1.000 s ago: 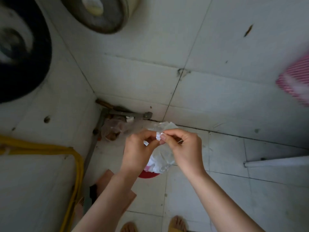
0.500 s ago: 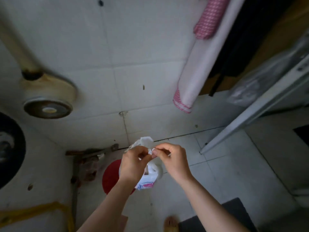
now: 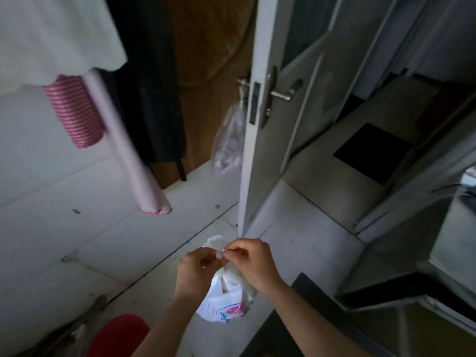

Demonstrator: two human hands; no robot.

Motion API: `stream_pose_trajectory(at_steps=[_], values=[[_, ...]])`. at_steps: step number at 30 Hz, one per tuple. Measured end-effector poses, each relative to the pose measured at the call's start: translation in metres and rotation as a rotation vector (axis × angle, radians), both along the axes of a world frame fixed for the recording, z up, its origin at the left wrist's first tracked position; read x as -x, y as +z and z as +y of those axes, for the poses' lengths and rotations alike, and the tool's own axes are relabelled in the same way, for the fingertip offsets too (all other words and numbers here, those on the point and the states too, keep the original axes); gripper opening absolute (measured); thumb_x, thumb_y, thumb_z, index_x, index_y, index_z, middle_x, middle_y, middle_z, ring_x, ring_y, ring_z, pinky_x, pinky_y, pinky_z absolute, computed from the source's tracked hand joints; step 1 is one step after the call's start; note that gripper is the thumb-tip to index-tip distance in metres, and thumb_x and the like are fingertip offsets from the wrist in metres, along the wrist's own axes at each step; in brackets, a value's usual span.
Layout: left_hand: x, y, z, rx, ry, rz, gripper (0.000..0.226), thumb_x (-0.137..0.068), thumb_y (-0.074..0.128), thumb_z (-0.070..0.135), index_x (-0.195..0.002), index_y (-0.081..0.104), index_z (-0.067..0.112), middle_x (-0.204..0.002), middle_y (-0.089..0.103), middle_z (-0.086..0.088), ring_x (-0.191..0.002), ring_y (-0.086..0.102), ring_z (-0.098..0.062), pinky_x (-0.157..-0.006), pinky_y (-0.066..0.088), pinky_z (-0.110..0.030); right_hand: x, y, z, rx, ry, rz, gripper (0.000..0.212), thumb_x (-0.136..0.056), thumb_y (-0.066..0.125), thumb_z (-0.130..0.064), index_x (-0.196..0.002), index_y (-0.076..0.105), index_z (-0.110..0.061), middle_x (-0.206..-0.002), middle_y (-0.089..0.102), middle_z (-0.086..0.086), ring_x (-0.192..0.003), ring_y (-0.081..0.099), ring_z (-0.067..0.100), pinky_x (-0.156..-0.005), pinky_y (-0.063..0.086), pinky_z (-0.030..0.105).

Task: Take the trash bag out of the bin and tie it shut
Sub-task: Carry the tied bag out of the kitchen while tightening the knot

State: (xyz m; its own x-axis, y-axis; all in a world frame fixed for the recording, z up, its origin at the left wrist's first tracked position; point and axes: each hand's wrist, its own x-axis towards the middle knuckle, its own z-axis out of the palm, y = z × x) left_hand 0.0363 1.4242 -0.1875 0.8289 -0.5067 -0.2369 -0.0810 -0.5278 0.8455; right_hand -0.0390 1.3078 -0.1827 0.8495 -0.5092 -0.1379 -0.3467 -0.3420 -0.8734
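A small white trash bag (image 3: 224, 305) with pink and blue print hangs in the air below my hands. My left hand (image 3: 194, 273) and my right hand (image 3: 251, 264) both pinch the bag's gathered top ends, fingertips almost touching above it. A loose white end (image 3: 213, 242) of the bag sticks up behind my fingers. The red bin (image 3: 118, 336) stands on the floor at the lower left, apart from the bag.
A white door (image 3: 255, 112) with a metal handle stands ajar just ahead, a clear plastic bag (image 3: 229, 140) hanging from its handle. Pink and white cloths (image 3: 74, 114) hang at the left. A dark mat (image 3: 283, 328) lies by my right forearm.
The view has swung right and up, from the wall corner to the door. My hands keep hold of the bag's top, and the bag now hangs away from the red bin.
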Motion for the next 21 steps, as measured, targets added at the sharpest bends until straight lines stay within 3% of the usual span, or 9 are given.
stream_pose_trajectory(at_steps=[3,7,10,12,14,16,18,21], values=[[0.011,0.002,-0.066,-0.015,-0.05,0.004,0.023,-0.072,0.074,0.018,-0.055,0.06,0.024,-0.056,0.062,0.003,-0.056,0.056,-0.017,-0.058,0.043,-0.025,0.018,0.003,-0.063,0.028,-0.032,0.001,0.008,-0.08,0.068,-0.019,-0.083,0.073,-0.013,-0.083,0.076,0.003,-0.063,0.061,-0.007,-0.068,0.045,0.001],[0.02,0.006,-0.154,-0.022,-0.153,-0.009,0.015,-0.073,0.072,0.013,-0.064,0.064,0.022,-0.064,0.063,0.006,-0.058,0.057,-0.002,-0.056,0.04,-0.013,0.038,0.006,-0.146,0.053,-0.113,0.037,0.011,-0.08,0.066,-0.022,-0.08,0.073,-0.014,-0.082,0.076,0.003,-0.058,0.055,-0.018,-0.062,0.039,-0.006],[0.023,0.011,-0.221,-0.01,-0.199,-0.018,0.014,-0.072,0.072,0.009,-0.066,0.063,0.018,-0.066,0.063,0.003,-0.062,0.057,-0.007,-0.055,0.039,-0.004,0.046,0.01,-0.206,0.065,-0.166,0.053,0.011,-0.08,0.066,-0.023,-0.08,0.073,-0.016,-0.081,0.076,0.003,-0.057,0.058,-0.01,-0.061,0.039,-0.003],[0.022,0.015,-0.265,-0.009,-0.242,-0.027,0.011,-0.072,0.073,0.011,-0.068,0.063,0.015,-0.066,0.063,0.0,-0.062,0.057,-0.014,-0.056,0.041,-0.008,0.049,0.013,-0.245,0.061,-0.219,0.043,0.009,-0.081,0.066,-0.02,-0.08,0.074,-0.015,-0.08,0.077,0.002,-0.062,0.063,-0.001,-0.066,0.043,0.002],[0.016,0.016,-0.311,0.014,-0.304,-0.035,0.015,-0.071,0.073,0.01,-0.064,0.062,0.017,-0.062,0.06,0.003,-0.06,0.056,-0.016,-0.064,0.049,-0.028,0.049,0.016,-0.282,0.055,-0.279,0.004,0.008,-0.08,0.066,-0.015,-0.077,0.073,-0.014,-0.076,0.077,0.002,-0.065,0.066,0.002,-0.069,0.047,0.007],[0.01,0.018,-0.355,0.03,-0.36,-0.023,0.027,-0.073,0.072,0.008,-0.057,0.058,0.026,-0.059,0.057,0.008,-0.057,0.054,-0.012,-0.068,0.052,-0.04,0.047,0.018,-0.32,0.071,-0.32,-0.014,0.009,-0.079,0.065,-0.012,-0.076,0.073,-0.013,-0.071,0.075,-0.002,-0.06,0.063,-0.005,-0.064,0.044,0.003],[0.001,0.015,-0.396,0.044,-0.413,-0.016,0.035,-0.074,0.07,0.007,-0.054,0.056,0.032,-0.058,0.057,0.009,-0.056,0.054,-0.012,-0.069,0.055,-0.045,0.042,0.019,-0.358,0.092,-0.353,0.0,0.011,-0.079,0.063,-0.01,-0.074,0.073,-0.012,-0.067,0.07,-0.009,-0.057,0.059,-0.011,-0.061,0.041,0.001],[-0.016,0.005,-0.459,0.035,-0.475,-0.013,0.024,-0.074,0.068,0.006,-0.055,0.063,0.021,-0.06,0.061,0.001,-0.063,0.06,-0.023,-0.07,0.054,-0.046,0.029,0.018,-0.413,0.099,-0.424,0.055,0.011,-0.08,0.064,-0.013,-0.074,0.074,-0.014,-0.069,0.067,-0.012,-0.056,0.057,-0.008,-0.064,0.043,0.005]])
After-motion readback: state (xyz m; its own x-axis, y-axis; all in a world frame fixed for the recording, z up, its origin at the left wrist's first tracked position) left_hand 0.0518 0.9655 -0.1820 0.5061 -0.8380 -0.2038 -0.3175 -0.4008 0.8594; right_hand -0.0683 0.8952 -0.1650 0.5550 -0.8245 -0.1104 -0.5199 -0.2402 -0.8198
